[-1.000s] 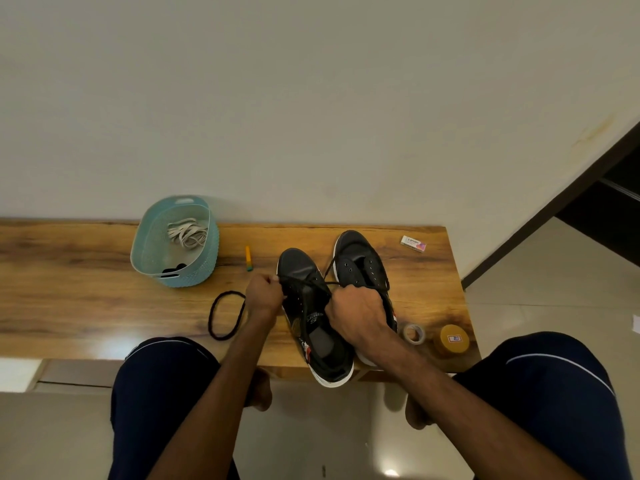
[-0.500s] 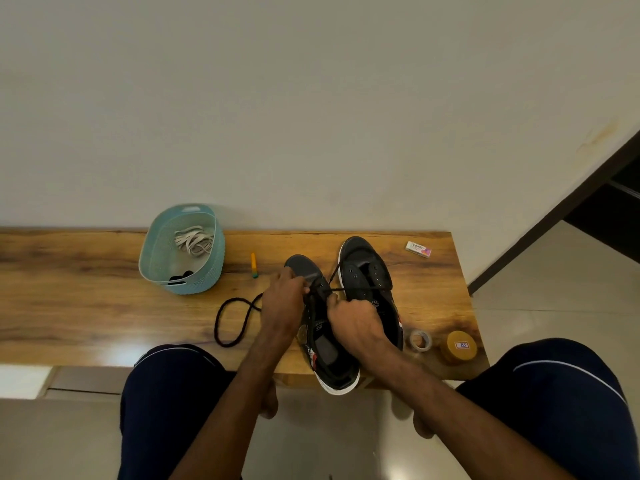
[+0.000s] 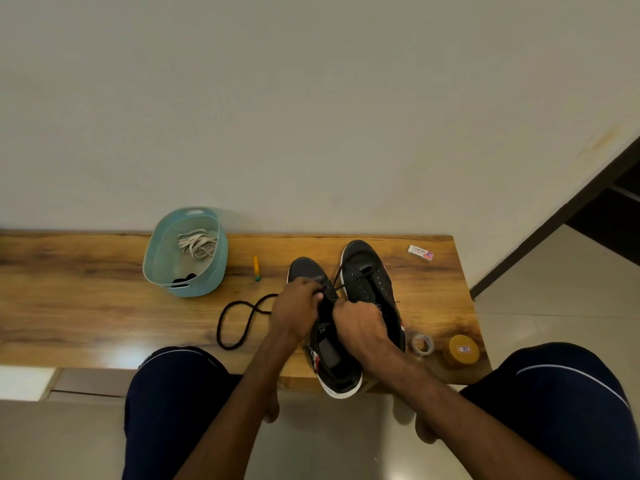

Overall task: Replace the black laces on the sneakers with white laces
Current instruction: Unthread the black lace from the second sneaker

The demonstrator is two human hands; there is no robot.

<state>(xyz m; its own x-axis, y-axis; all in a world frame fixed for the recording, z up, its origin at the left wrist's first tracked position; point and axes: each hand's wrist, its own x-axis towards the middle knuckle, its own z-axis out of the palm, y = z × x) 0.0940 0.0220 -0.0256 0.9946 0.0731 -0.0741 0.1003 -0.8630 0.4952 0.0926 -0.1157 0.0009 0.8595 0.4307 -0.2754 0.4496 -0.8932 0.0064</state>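
Left hand and right hand, fingers curled, each pinch the black lace at the nearer sneaker eyelets, evidently to draw it free.

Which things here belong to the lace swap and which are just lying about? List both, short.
Job: near sneaker, far sneaker, black lace, white laces, blue basket, left hand, right hand.
Lying about: yellow stick, eraser, tape roll, yellow tin.

One head-worn wide-angle view looks forward and down onto the nearby wooden table.
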